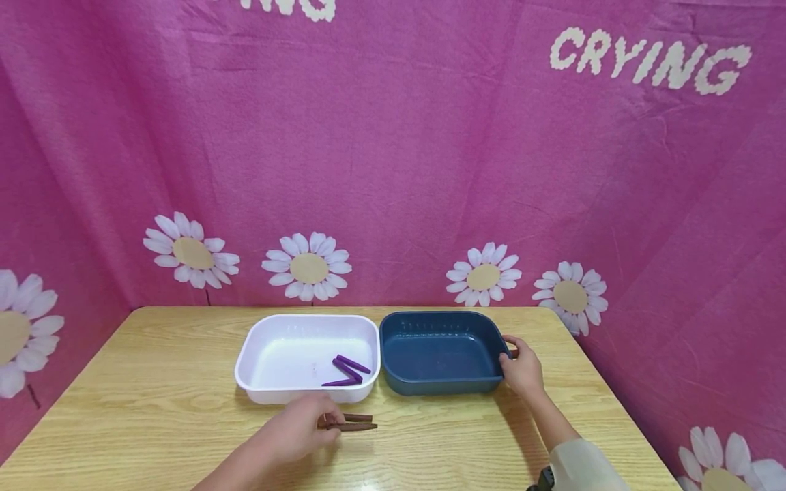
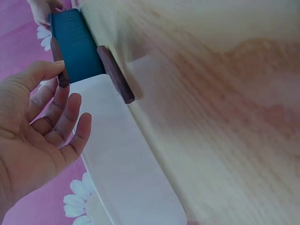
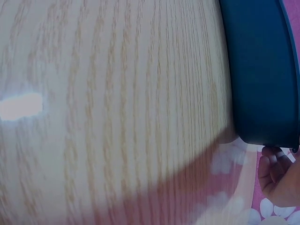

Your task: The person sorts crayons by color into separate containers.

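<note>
Pink daisy-print cloth backs the wooden table [image 1: 153,382], where a white tray [image 1: 270,394] holding three purple sticks [image 1: 347,372] touches an empty blue tray [image 1: 430,386] at its 3 o'clock, the right hand [image 1: 522,372] gripping the blue rim, the left hand [image 1: 301,429] pinching brown sticks [image 1: 359,422] at the white tray's 6 o'clock.

Two bare hands are being shown. A pale beige sleeve [image 1: 580,460] is being worn on the right arm, with something small and dark [image 1: 543,479] at its edge. No sleeve is being seen on the left arm [image 1: 245,464].
</note>
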A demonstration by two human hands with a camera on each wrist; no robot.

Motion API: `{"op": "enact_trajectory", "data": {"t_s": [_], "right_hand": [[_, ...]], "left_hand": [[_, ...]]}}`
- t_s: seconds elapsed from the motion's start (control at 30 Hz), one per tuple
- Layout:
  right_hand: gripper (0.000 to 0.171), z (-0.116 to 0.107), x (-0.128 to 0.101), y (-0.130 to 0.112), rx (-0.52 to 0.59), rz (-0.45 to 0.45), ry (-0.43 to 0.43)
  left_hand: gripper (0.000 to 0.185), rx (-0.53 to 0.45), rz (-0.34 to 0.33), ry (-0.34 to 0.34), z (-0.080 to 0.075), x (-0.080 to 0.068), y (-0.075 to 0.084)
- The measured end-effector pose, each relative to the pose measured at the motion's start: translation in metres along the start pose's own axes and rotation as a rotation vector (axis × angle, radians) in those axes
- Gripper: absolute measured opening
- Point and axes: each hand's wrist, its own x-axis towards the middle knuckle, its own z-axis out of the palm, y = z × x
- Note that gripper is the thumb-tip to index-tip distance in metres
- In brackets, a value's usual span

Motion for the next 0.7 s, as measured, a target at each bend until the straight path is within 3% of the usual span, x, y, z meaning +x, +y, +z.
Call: {"op": "enact_trajectory", "data": {"t_s": [0.7], "right_hand": [[0.043,0.001,0.0,0.0,0.004,-0.003,-0.002]], "left_hand": [[0.004,0.049,0.005,0.084,-0.012,0.012,0.005]]}}
